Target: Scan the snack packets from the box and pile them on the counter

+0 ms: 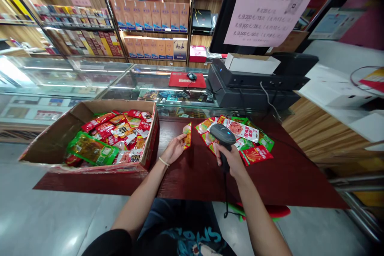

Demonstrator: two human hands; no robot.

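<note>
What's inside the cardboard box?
The cardboard box holds heaped packets, many of them red, with a green packet on top toward the near side. Whatever lies beneath is covered.

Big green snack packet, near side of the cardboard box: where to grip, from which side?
I'd pinch the green snack packet by its right end, from above: it lies uncovered on other packets, and the cardboard box is open-topped, with walls likely hampering a sideways approach.
</note>
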